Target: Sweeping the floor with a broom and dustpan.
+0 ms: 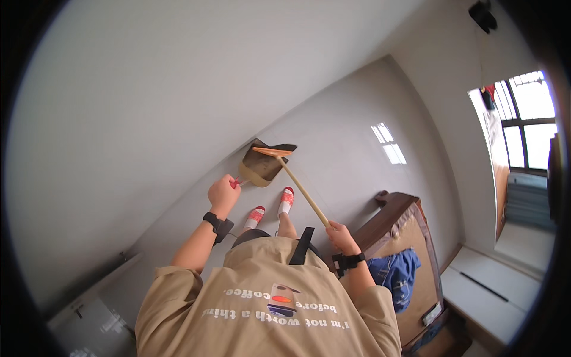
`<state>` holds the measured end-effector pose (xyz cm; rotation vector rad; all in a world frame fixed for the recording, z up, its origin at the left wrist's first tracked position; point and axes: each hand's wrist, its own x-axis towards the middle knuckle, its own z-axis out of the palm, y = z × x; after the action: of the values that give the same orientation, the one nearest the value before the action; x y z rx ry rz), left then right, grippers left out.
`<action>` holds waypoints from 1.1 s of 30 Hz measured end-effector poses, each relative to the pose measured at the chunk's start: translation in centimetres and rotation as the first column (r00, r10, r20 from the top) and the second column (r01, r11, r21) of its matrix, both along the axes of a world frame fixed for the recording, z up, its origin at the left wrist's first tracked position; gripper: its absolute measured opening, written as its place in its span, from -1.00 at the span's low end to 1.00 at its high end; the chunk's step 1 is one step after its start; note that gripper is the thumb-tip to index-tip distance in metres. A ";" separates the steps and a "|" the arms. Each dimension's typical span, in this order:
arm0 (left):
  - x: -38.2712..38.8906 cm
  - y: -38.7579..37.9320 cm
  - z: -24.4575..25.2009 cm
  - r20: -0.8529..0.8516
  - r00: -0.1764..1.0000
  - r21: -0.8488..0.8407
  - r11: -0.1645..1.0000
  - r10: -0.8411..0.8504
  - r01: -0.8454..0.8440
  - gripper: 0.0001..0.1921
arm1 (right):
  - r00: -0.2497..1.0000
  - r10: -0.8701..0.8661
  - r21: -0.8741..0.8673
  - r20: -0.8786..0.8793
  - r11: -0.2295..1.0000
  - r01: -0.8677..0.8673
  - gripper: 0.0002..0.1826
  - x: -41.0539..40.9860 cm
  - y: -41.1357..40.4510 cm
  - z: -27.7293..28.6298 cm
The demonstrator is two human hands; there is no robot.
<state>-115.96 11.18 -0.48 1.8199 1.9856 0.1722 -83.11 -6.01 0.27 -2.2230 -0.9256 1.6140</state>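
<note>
My left hand (224, 194) is closed around the red grip of a dustpan handle (235, 182). The dustpan (262, 168), tan at its rear rim and darker inside, is low by the wall, in front of my feet. In my right hand (341, 237) is the upper part of a pale yellow broom handle (308, 195). The stick slants down to an orange broom head (273, 152) with dark bristles (285, 147), which lies across the dustpan's mouth. Whether the bristles touch the pan's floor I cannot tell.
A plain wall (156, 98) rises along my left. To my right stands a dark wooden bed or bench frame (387, 221) with a tan top (417, 243) and blue cloth (398, 276). A white cabinet (488, 279) is beyond it. Grey floor (352, 111) reaches the far corner.
</note>
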 end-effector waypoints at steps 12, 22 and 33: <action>-4.9 -2.2 0.6 0.088 0.986 -0.098 0.983 -0.144 0.152 -0.80 | 0.844 -0.512 0.033 -0.159 0.852 0.523 -0.76 0.5 -4.2 2.8; -6.4 -5.1 1.2 0.135 0.934 -0.061 0.938 -0.331 0.342 -0.82 | 0.716 -0.697 0.136 -0.036 0.706 0.695 -0.83 5.6 0.1 -10.1; -4.2 -4.3 0.6 0.069 0.914 -0.057 0.913 -0.400 0.404 -0.88 | 0.963 -0.256 -0.221 0.088 0.937 0.269 -0.57 -11.8 -11.7 -0.3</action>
<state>-120.12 6.84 0.10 2.1049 1.5160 0.0238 -94.94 -17.75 0.00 -2.4341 -0.4433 1.6083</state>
